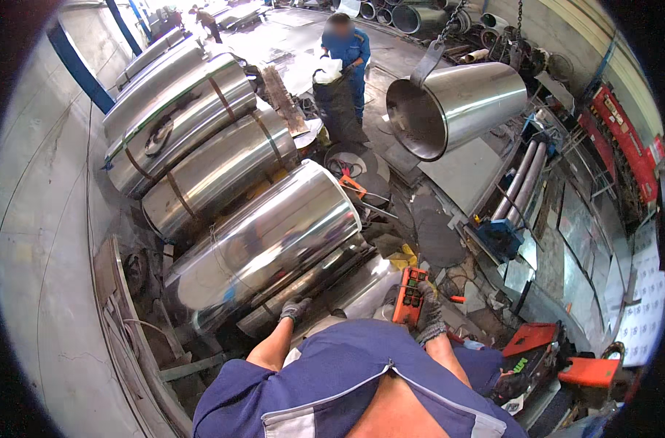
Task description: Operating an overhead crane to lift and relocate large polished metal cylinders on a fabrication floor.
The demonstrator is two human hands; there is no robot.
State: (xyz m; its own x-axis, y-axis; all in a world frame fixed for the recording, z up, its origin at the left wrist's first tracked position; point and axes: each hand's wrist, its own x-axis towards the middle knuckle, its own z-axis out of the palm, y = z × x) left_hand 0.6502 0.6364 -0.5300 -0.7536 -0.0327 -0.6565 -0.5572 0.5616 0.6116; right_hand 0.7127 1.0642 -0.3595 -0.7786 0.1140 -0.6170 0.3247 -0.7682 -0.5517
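My right hand (432,315), in a grey knit glove, grips an orange remote control (410,296) with several dark buttons, held upright in front of my body. My left hand (296,309), also gloved, rests with its fingers laid against a shiny metal coil (310,283) low in front of me. Just beyond it lies a larger, brighter sheet-metal coil (274,241). Ahead to the right, another metal coil (471,102) hangs tilted from a hook (427,64) on a chain (455,20), its open end toward me.
Strapped coils (223,164) are stacked along the left wall. A co-worker in blue (358,55) stands ahead beside a dark sack (336,102). On the right are metal rollers (526,179), sheet scraps (566,270) and a red machine (617,139). Scrap and tools litter the floor.
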